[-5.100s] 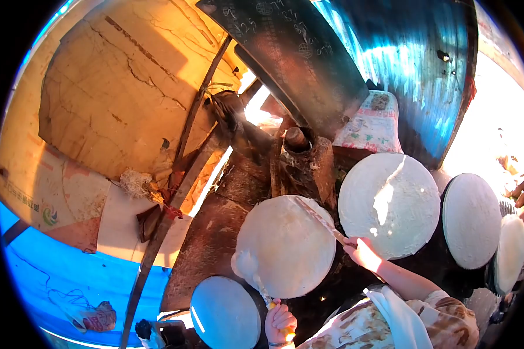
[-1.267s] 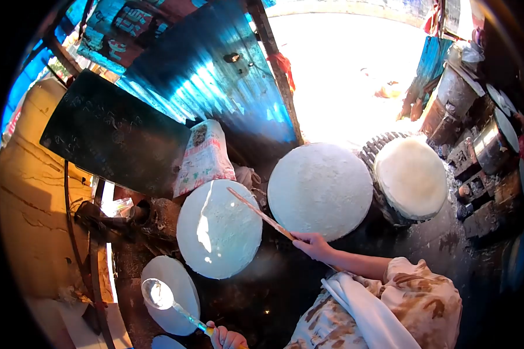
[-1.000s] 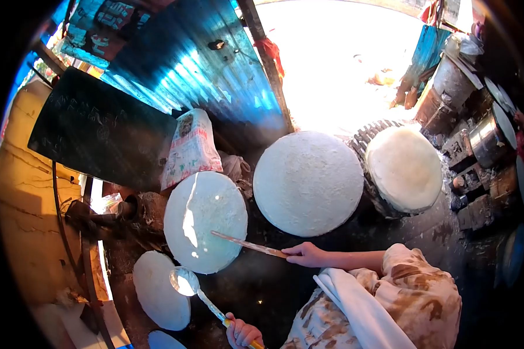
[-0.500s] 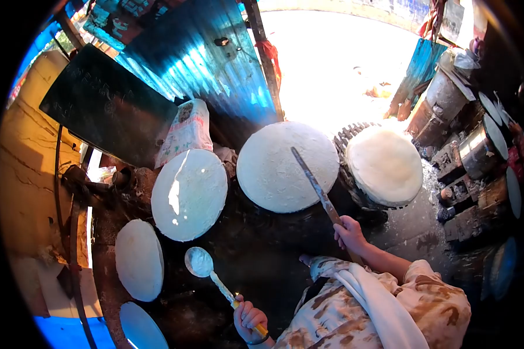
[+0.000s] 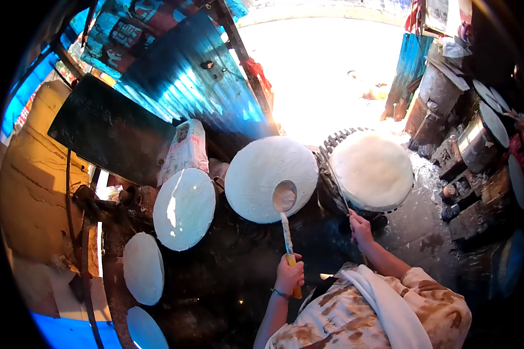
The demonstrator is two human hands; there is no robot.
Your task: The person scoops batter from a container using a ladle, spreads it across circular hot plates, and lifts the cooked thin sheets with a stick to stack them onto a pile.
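The left hand's [image 5: 289, 274] fingers are wrapped around the yellow handle of a long metal ladle [image 5: 287, 232], whose shaft is smeared with white. The ladle points away from the body, its round bowl over the near right part of a large white, rough-surfaced disc [image 5: 253, 174]; whether the two touch cannot be told. A dark band [image 5: 280, 294] circles the left wrist.

The right hand's [image 5: 361, 229] fingers are closed on a long, thin stick [image 5: 339, 187], seen nearly edge-on. It slants forward along the left side of a cream-coloured, smooth round disc [image 5: 371, 170], with a dark, ridged edge [image 5: 339, 139] showing behind that disc.

Left of the white disc lies a pale round disc with a bright streak of light [image 5: 186, 218], then a smaller pale oval-looking disc [image 5: 144, 269] and a bluish one [image 5: 147, 328] at the bottom edge.

Beyond them stand a white sack with red print [image 5: 183, 150], a dark rectangular board [image 5: 112, 131] and a blue corrugated sheet [image 5: 195, 75].
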